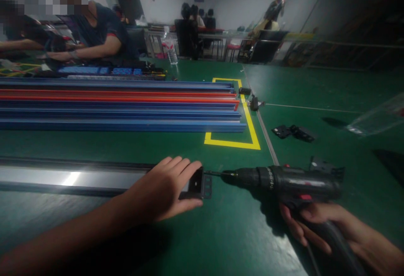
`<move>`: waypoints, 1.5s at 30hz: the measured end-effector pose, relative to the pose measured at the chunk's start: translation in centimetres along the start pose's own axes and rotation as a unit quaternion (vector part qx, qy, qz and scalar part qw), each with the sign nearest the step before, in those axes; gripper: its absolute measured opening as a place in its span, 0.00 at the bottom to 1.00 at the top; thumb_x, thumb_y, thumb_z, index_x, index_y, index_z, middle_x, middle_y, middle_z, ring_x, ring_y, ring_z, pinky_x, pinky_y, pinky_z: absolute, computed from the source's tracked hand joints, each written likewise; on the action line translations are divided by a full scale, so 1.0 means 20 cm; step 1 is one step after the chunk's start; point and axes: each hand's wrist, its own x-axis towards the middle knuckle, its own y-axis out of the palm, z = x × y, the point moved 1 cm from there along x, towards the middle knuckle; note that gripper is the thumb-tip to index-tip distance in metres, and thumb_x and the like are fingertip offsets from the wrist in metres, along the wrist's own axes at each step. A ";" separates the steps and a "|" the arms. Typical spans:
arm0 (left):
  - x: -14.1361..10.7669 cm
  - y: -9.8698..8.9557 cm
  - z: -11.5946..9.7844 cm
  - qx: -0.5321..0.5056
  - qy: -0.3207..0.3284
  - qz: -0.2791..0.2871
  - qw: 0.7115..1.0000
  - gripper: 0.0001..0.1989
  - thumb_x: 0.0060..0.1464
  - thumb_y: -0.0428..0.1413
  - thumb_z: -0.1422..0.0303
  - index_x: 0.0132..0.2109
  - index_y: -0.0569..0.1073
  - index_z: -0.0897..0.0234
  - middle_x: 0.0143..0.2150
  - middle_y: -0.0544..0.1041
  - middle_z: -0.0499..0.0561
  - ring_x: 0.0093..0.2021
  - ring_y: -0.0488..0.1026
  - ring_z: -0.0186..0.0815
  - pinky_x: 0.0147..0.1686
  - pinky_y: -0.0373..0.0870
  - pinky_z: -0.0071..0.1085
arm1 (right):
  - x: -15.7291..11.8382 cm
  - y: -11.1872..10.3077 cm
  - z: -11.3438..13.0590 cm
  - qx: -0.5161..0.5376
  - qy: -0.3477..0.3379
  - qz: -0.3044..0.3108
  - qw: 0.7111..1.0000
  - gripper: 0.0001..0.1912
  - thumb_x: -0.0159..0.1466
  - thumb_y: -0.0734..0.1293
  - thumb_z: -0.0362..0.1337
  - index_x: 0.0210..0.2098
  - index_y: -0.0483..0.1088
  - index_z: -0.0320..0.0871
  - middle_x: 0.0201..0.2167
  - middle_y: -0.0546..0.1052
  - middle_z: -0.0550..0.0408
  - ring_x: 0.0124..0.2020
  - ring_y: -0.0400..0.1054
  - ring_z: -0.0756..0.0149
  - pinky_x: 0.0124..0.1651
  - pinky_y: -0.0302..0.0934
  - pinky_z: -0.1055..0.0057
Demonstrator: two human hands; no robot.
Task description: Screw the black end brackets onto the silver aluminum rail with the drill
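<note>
My left hand [167, 187] is closed over the right end of a long metal profile [78, 178] with a shiny silver face, which lies on the green table. Fingers rest along its far edge and the thumb along its near edge. A black end cap [206, 187] with small slots sits at that end. My right hand [328, 225] grips the handle of a black power drill [303, 183] held level. The drill's long thin bit points left, and its tip meets or nearly meets the end cap; exact contact cannot be made out.
Several blue and red profiles [126, 126] lie behind, ending inside a yellow tape outline [233, 144]. Small black parts [293, 133] and a clear bottle [378, 118] are at the right. Another bottle [172, 53] stands farther back. A co-worker [97, 32] works at the far left.
</note>
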 end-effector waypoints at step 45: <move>0.00 0.02 0.01 0.007 -0.001 -0.006 1.000 0.36 0.61 0.61 0.50 0.65 0.67 0.72 0.54 0.78 0.63 0.50 0.76 0.50 0.49 0.73 0.47 | 0.00 0.05 0.03 0.000 -0.001 0.028 1.000 0.16 0.62 0.70 0.38 0.44 0.81 0.34 0.26 0.82 0.48 0.21 0.73 0.72 0.36 0.68 0.74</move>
